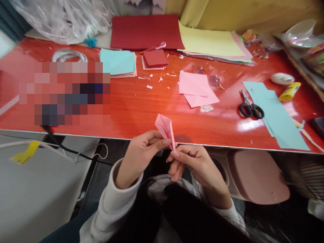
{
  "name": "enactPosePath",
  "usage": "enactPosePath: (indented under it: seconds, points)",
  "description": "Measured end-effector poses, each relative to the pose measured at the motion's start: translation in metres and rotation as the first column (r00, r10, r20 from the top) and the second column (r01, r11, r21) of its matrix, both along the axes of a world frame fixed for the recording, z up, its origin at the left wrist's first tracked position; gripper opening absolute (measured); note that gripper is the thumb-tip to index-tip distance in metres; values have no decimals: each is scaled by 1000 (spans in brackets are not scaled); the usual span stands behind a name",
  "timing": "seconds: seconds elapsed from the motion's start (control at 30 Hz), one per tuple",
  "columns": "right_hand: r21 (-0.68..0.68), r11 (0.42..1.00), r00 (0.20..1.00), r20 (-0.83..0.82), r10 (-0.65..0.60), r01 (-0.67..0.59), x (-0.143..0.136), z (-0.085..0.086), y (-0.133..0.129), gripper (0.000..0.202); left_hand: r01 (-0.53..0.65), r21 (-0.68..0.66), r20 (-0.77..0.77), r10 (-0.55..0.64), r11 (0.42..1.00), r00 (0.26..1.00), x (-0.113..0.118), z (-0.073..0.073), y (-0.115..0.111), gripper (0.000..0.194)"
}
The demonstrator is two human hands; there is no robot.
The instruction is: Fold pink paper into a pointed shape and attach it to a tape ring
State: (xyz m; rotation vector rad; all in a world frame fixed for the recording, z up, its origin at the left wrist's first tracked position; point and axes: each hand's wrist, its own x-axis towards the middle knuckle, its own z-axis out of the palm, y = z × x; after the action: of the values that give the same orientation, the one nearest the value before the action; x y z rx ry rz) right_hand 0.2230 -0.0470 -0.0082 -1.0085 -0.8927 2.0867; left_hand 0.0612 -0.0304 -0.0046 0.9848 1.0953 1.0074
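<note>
A folded pink paper [164, 125] is held up at the front edge of the red table, its wider pleated end upward and its narrow end down. My left hand [146, 146] pinches it from the left side, thumb across its lower part. Thumb and forefinger of my right hand [193, 160] close on the narrow bottom tip, while the other fingers curl loosely below. Beyond the hands, a few pink paper sheets [194, 86] lie overlapping on the table.
Black-handled scissors [250, 107] rest against pale blue paper strips [280, 118] at the right, near a yellow tube [290, 91]. Stacks of blue paper [117, 62] and red paper [155, 58] lie farther back with scattered scraps. A pixelated patch covers the left. A pink stool [260, 175] stands below.
</note>
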Motion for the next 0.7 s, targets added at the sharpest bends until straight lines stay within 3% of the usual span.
enactPosePath:
  seconds: [0.23,0.4,0.7]
  points:
    - [13,998,998,31,55,-55,2,2,-1,20,-32,36,-4,32,999,999,2,1,1,20]
    - [48,999,1000,3,10,-10,-1,-3,1,24,-68,93,-50,73,993,996,3,-2,0,20]
    - [101,994,995,90,-42,33,-5,0,0,23,-39,151,-265,79,988,961,3,2,-3,29]
